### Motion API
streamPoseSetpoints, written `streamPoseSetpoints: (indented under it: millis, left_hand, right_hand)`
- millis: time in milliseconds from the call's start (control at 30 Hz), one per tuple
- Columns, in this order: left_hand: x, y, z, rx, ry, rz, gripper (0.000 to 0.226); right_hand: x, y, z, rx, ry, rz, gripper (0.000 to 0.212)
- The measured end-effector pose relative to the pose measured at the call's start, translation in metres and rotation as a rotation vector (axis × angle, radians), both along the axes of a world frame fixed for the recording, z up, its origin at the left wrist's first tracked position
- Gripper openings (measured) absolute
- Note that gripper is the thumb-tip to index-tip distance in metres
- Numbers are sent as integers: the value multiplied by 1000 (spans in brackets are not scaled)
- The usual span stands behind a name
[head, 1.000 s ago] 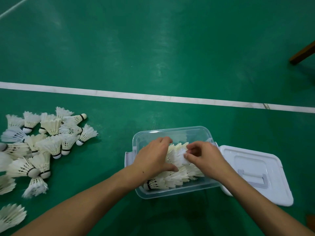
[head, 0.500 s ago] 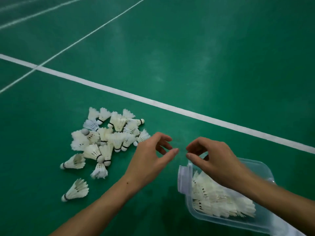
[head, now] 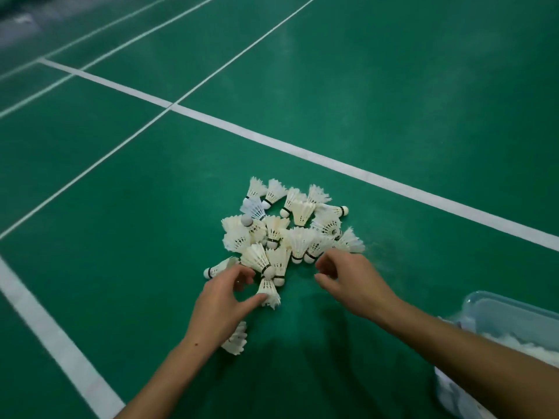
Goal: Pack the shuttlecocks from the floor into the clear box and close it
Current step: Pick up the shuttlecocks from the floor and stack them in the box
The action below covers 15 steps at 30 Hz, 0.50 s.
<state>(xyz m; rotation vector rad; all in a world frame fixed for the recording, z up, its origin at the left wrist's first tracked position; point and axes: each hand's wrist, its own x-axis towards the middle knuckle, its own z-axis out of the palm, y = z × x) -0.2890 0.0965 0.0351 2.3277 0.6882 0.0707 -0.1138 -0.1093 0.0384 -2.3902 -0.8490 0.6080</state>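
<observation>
Single view: head-worn wide-angle camera, angled forward and down over the green court floor (head: 393, 86) with its white painted lines (head: 302, 152). Straight lines bow toward the frame edges. Near range: both bare forearms enter from the bottom edge, left hand (head: 223, 303) and right hand (head: 354, 282) below centre. Centre: heap of white feathered shuttlecocks (head: 290, 231). Lower right edge: clear plastic box (head: 508, 313), cut off by the frame. No second view; no shared coverage.

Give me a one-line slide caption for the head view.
Both hands, left and right, reach into the shuttlecock pile on the green court; clear box at right.
</observation>
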Motion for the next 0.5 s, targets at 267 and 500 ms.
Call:
streamPoseSetpoints:
  millis: [267,500]
  left_hand:
    - [-41,32,-28,178,443,-483,121]
    - [-52,51,-51,265,245,-355,74]
  right_hand:
    - [-49,57,-35,-44,-21,176,41]
    - [-73,84,-53,-102,-259,160,31]
